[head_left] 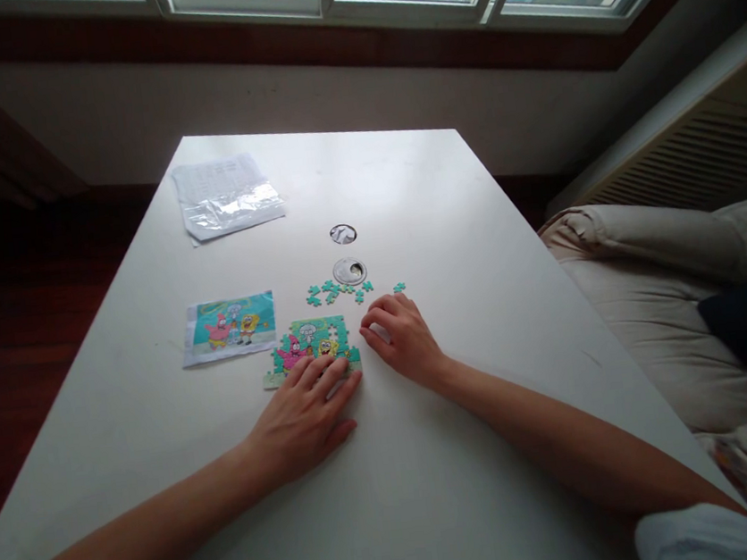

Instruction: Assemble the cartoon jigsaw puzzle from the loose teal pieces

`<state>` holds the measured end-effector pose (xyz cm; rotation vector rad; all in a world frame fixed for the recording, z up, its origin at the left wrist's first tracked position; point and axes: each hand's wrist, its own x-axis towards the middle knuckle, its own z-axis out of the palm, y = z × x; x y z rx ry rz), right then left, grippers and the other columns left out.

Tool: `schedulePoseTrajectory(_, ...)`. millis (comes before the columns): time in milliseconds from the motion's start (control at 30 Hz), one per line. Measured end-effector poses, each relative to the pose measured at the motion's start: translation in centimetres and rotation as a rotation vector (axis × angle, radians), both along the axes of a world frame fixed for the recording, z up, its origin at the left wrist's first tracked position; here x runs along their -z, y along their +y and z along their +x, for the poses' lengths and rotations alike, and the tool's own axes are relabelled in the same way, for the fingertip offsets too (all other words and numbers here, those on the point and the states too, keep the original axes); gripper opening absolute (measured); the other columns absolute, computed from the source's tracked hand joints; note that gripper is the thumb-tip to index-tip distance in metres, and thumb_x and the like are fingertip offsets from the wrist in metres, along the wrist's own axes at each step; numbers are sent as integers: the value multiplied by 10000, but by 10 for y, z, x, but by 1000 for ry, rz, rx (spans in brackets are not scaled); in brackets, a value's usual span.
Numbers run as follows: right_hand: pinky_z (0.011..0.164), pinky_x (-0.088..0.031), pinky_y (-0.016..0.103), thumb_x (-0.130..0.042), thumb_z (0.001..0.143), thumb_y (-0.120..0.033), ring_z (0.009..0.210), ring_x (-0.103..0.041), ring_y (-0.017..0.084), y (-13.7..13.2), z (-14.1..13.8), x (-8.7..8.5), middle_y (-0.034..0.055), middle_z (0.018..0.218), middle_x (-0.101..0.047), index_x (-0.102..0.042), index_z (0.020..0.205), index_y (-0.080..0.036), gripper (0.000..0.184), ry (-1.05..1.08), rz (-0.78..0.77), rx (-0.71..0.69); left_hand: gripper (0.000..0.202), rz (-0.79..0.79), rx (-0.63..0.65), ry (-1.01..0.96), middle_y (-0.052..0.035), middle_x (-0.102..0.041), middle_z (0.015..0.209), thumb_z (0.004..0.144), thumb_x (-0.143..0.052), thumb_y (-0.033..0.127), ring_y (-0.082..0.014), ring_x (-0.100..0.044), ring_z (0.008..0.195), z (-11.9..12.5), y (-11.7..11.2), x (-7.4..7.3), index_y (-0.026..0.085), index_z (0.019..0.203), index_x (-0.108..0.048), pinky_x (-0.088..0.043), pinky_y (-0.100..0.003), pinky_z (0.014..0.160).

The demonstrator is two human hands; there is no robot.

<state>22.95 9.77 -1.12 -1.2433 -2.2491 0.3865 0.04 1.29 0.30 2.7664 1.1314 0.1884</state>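
Note:
A small, partly joined cartoon jigsaw puzzle (311, 341) lies on the white table (434, 453). My left hand (304, 414) lies flat with its fingers stretched out, the fingertips pressing on the puzzle's near right corner. My right hand (401, 335) rests just right of the puzzle with its fingers curled down onto the table; I cannot make out a piece under them. Several loose teal pieces (338, 291) are scattered just beyond both hands. A printed reference picture (230, 326) lies left of the puzzle.
A clear plastic bag on a paper sheet (226, 198) lies at the far left of the table. A round cable hole (342, 233) and its loose cap (349, 271) sit mid-table. A beige cushion (677, 281) and a radiator (703, 153) are on the right.

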Motion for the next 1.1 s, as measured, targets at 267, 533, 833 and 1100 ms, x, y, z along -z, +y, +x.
schedulePoseTrajectory(267, 938, -406, 403, -604, 957, -254, 1019, -526, 235, 11, -7, -3, 65, 1029, -661, -691, 949, -231, 91, -47, 20, -120, 482, 87, -50, -37, -153, -547, 1424, 982, -537, 360, -321, -475, 1329, -2, -1, 5, 162, 1422, -529, -366, -496, 1139)
schedulePoseTrajectory(533, 931, -386, 386, -552, 979, -228, 1024, -512, 241, 59, -30, 5, 79, 1043, -663, -713, 1009, -225, 164, -110, 87, -99, 403, 131, -70, -51, -137, -605, 1368, 984, -528, 300, -309, -542, 1257, -4, 2, 7, 152, 1354, -589, -436, -476, 1073)
schedulePoseTrajectory(833, 944, -350, 389, -583, 975, -313, 1053, -504, 251, 91, -63, 12, 93, 1093, -643, -702, 1165, -230, 239, -184, 74, -115, 392, 143, -70, -98, -131, -623, 1351, 974, -533, 272, -299, -569, 1227, -8, 5, 11, 155, 1343, -598, -450, -471, 1060)
schedulePoseTrajectory(1100, 913, -328, 382, -605, 969, -310, 1006, -488, 232, 97, -72, 18, 72, 1049, -614, -743, 1103, -284, 195, -175, 80, -157, 422, 138, -69, -87, -130, -610, 1374, 981, -525, 294, -308, -549, 1250, -8, 5, 11, 148, 1374, -575, -443, -484, 1070)
